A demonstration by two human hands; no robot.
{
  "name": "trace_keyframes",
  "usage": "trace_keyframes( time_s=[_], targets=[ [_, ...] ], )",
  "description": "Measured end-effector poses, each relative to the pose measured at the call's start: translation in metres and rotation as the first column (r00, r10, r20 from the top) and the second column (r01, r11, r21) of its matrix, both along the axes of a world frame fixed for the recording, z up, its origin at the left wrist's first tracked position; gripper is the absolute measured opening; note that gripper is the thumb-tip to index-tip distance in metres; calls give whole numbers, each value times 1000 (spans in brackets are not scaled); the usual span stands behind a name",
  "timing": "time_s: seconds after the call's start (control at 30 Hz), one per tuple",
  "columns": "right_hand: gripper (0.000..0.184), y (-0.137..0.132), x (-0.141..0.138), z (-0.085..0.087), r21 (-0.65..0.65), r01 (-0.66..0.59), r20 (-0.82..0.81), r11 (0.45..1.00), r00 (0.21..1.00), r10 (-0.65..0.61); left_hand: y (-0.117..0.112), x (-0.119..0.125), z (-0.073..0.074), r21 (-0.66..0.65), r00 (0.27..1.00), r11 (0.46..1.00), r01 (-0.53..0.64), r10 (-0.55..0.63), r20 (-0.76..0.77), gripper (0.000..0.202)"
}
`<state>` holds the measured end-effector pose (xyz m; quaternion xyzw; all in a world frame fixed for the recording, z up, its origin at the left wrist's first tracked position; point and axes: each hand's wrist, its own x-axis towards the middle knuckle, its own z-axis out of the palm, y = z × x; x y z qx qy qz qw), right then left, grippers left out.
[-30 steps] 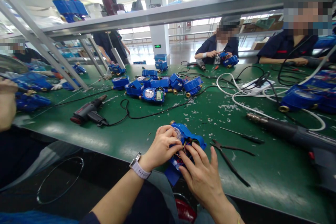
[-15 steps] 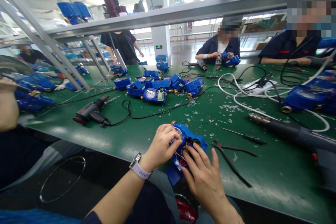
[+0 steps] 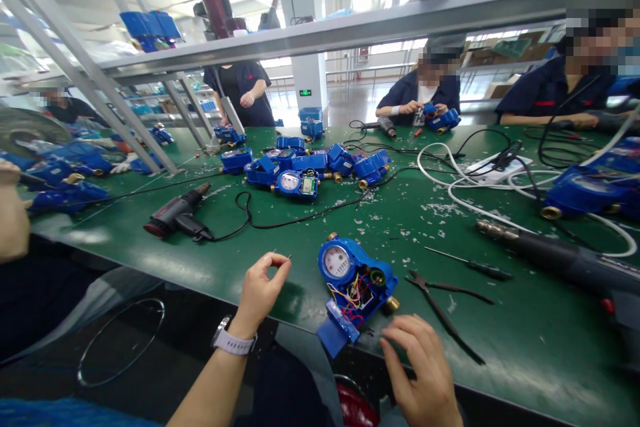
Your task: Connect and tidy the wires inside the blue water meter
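Note:
An opened blue water meter (image 3: 354,283) lies near the front edge of the green table (image 3: 250,240), its dial facing up and coloured wires showing in its open compartment. My left hand (image 3: 261,291) is lifted to the left of the meter, thumb and fingertips pinched on something too small to name. My right hand (image 3: 419,365) rests at the table's front edge, below and right of the meter, fingers loosely curled and holding nothing that I can see.
Long-nose pliers (image 3: 440,310) and a thin screwdriver (image 3: 470,265) lie right of the meter. A heat gun (image 3: 560,260) lies at the right, another (image 3: 176,215) at the left with its black cord. Several blue meters (image 3: 305,170) are piled mid-table. Other people work around the table.
Both hands have come off the meter: the left drew away leftward in a pinch, the right dropped back to the table edge. The meter's dial and wiring are now uncovered.

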<state>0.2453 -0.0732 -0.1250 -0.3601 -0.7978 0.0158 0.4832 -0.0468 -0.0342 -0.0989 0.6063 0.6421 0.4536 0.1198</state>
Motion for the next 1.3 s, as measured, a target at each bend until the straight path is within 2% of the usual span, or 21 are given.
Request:
trace_keyframes(
  time_s=[0.07,0.17,0.33,0.4,0.5,0.57,0.63,0.7,0.73,0.8,0.87,1.1,1.3],
  targets=[
    [11,-1,4,-5,-20,-20,-5,1000,1000,20,-6,-2,-5,-44,1000,999,-1,1,-7,28],
    [12,-4,5,-10,-58,-35,-6,998,999,35,-12,3,-9,-71,1000,997,27,-28,-13,22],
    [27,-5,-1,-11,-119,-20,57,993,998,27,-21,24,-14,-94,990,986,138,-140,-21,23],
    [34,-5,-3,-12,-166,-26,102,986,994,43,-25,36,-16,-32,983,983,182,-183,-15,20],
    [38,-6,-7,-16,-203,-47,152,978,985,79,-30,54,-15,120,961,955,272,-265,-76,42],
    [38,-7,-9,-18,-220,-64,160,973,982,101,-30,65,-10,160,927,919,361,-336,-165,53],
    [39,-9,-12,-19,-224,-70,158,972,982,107,-27,74,-3,148,902,898,415,-384,-198,43],
    [39,-10,-15,-18,-210,-72,158,975,982,107,-20,80,2,109,920,913,392,-388,-58,18],
    [40,-11,-15,-18,-202,-75,163,977,981,109,-17,81,4,82,928,928,364,-369,54,13],
    [42,-14,-16,-17,-202,-84,178,976,976,121,-10,80,4,24,915,950,310,-305,265,17],
    [44,-16,-17,-17,-221,-89,190,971,973,132,-5,78,0,-17,887,961,276,-248,389,19],
    [54,-21,-23,-18,-290,-169,146,942,965,219,2,75,-13,-101,750,959,265,-138,647,26],
    [57,-23,-33,-10,-306,-193,172,932,952,253,-9,74,-14,-79,680,960,269,-131,722,36]
  ],
)
